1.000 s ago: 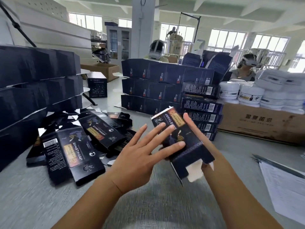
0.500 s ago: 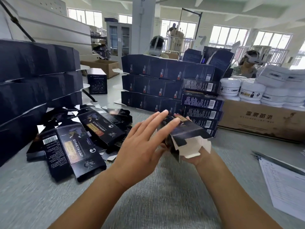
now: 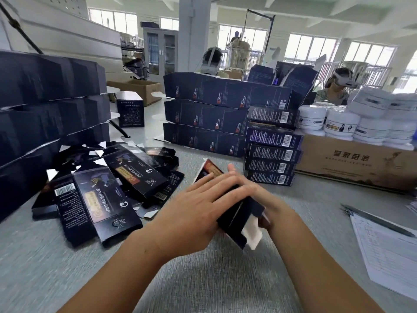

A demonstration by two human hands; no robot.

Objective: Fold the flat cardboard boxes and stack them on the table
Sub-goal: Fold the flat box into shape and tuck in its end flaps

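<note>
Reaches in from the lower edge with both bare forearms, converging toward the middle. Holds both wrists roughly straight. Lays the left hand (image 3: 198, 213) palm down, fingers straight and slightly spread, flat against the cardboard box (image 3: 234, 213). Meets it from the right with the right hand (image 3: 268, 204), fingers stretched up alongside the left fingertips; too blurred to tell the grip.

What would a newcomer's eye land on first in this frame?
The hands at centre: the left hand lies flat-fingered across a dark box whose white flap hangs open, with the right hand behind it, blurred. Left of them a loose pile of flat boxes sprawls on the grey table. Behind rise stacks of folded boxes, with white jars on a brown carton at right.
</note>
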